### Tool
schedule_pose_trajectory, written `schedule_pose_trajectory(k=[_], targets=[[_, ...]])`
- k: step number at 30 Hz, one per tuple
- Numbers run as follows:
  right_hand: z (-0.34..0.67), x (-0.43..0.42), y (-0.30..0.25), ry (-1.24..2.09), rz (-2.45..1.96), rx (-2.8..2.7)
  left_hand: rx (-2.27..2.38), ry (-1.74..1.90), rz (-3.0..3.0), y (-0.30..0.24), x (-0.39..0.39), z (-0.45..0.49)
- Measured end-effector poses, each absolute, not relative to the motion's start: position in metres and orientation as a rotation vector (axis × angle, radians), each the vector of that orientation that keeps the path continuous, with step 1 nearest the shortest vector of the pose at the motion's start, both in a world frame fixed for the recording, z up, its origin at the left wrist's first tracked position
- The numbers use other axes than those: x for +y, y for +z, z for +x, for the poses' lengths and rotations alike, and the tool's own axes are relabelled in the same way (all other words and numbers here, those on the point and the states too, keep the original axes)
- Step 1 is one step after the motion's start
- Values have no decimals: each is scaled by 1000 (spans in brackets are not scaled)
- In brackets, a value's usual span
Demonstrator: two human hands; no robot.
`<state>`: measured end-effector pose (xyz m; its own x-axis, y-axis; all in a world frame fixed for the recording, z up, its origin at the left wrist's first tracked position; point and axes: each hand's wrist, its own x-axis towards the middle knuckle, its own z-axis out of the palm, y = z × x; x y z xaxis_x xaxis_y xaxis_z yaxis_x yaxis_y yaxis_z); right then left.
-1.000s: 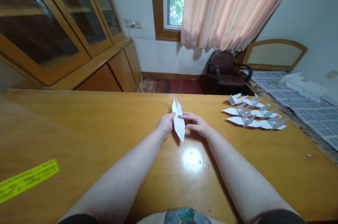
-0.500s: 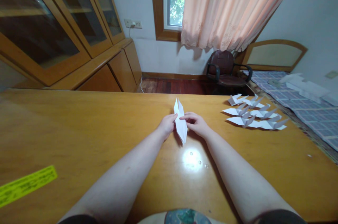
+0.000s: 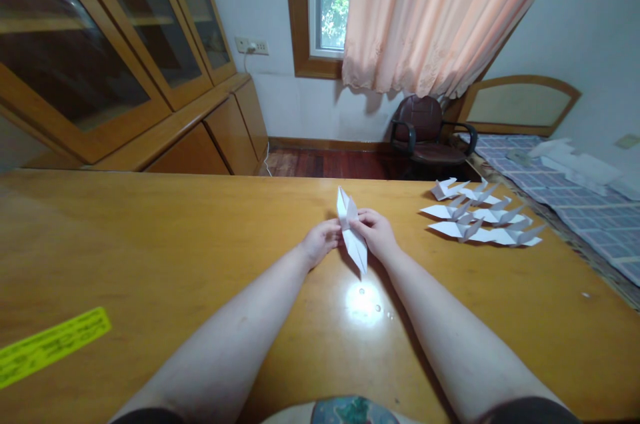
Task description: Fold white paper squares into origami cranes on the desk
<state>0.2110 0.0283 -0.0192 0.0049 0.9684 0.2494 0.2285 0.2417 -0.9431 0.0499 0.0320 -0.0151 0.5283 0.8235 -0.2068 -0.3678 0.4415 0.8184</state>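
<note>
A long, narrow piece of white folded paper (image 3: 355, 247), pointed at both ends, is held a little above the table in front of me. Its upper end is split into two points, and it leans with the lower tip to the right. My right hand (image 3: 376, 232) pinches it from the right, thumb on top and fingers partly hidden beneath. From the other side, my left hand (image 3: 323, 241) has thumb and fingertips drawn together at the paper's left edge, near its middle. The exact contact of those fingertips is hard to make out.
Several white paper cranes (image 3: 463, 231) stand in rows on the wooden table (image 3: 175, 244) at the right. A yellow label (image 3: 55, 346) lies at the left front. Beyond the table are a brown armchair (image 3: 425, 131), a glass-fronted cabinet (image 3: 165, 24) and a bed (image 3: 590, 204).
The folded paper has shifted slightly right and turned, its lower tip swinging right. My right thumb now presses on top of it, while my left thumb has come off its upper face.
</note>
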Motion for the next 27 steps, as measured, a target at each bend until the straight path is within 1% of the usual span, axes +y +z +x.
schedule_pose_trajectory(k=[3,8,13,21,27], targets=[[212,29,-17,863,-1229,-1446,612,817,875,-14,31,52],[211,28,-17,847,-1249,-1491,749,901,972,-19,33,54],[209,27,-17,871,-1229,-1475,787,908,946,-24,34,55],[208,26,-16,949,-1234,-1429,845,900,940,-25,35,56],[205,24,-19,1073,-1190,-1325,859,900,976,-26,36,55]])
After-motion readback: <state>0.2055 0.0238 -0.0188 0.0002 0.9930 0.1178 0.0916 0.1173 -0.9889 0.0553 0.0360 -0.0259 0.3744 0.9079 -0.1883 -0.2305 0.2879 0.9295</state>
